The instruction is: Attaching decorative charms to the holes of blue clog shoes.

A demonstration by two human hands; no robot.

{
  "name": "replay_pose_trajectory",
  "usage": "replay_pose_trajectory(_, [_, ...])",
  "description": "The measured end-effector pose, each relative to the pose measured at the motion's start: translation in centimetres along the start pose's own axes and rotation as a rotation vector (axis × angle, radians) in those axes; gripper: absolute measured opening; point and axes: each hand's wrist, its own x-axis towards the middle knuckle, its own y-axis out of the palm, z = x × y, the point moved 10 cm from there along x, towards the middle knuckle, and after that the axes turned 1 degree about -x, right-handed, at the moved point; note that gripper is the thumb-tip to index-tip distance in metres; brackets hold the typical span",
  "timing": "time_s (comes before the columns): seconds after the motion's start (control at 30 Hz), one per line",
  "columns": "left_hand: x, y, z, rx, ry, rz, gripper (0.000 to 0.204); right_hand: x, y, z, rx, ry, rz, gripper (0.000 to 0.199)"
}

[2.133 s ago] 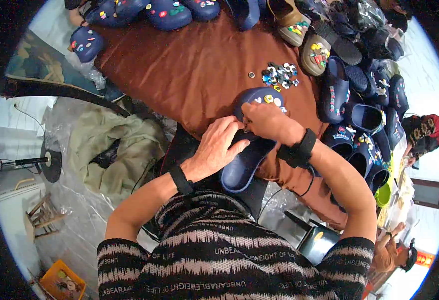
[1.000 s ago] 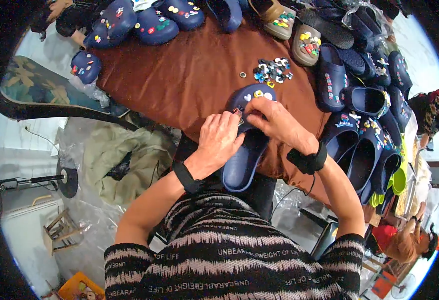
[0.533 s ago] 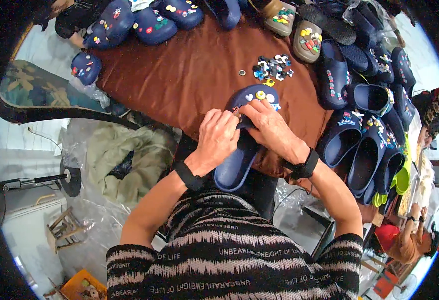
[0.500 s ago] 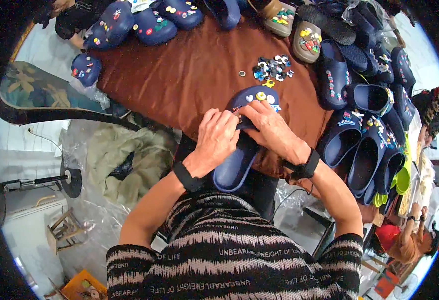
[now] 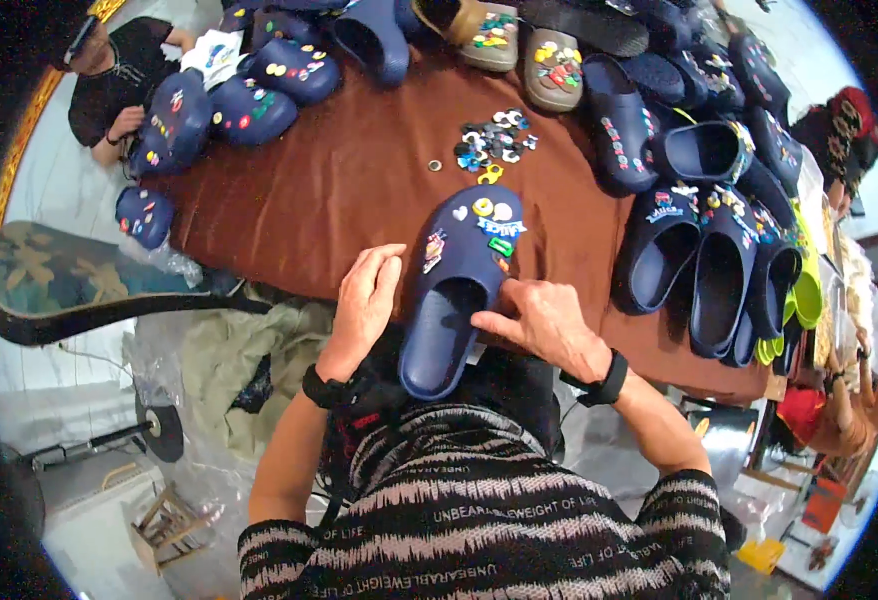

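Note:
A navy blue clog (image 5: 437,330) lies at the near table edge, its heel toward me. Several charms, among them a pale heart, a yellow one and a green one, sit on its toe. My right hand (image 5: 544,322) grips the clog's right side, thumb at the foot opening and fingers by the outer edge. Beside its left side, apart from it, my left hand (image 5: 364,305) is raised with fingers stretched out and nothing in it. Beyond the toe lies a pile of loose black, white and blue charms (image 5: 494,140), with a yellow charm (image 5: 490,174) nearer the clog.
Decorated navy clogs (image 5: 284,70) and brown clogs (image 5: 554,72) line the far side of the brown-covered table (image 5: 299,190). More navy clogs (image 5: 724,270) crowd the right side. A small round piece (image 5: 434,165) lies near the charms. Another person (image 5: 124,90) is at the far left.
My left hand has come off the clog and moved left. My right hand has slid from the toe to the clog's side, uncovering the charms. The whole view has shifted.

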Motion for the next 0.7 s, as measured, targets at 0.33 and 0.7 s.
replay_pose_trajectory(0.33, [3.1, 3.6, 2.0, -0.070, -0.154, 0.061, 0.051, -1.1, 0.6, -4.2, 0.135, 0.260, -0.087, 0.029])
replay_pose_trajectory(0.7, [8.6, 5.6, 1.8, 0.262, -0.130, 0.193, 0.089, 1.1, -0.3, -4.9, 0.617, 0.200, 0.027, 0.054])
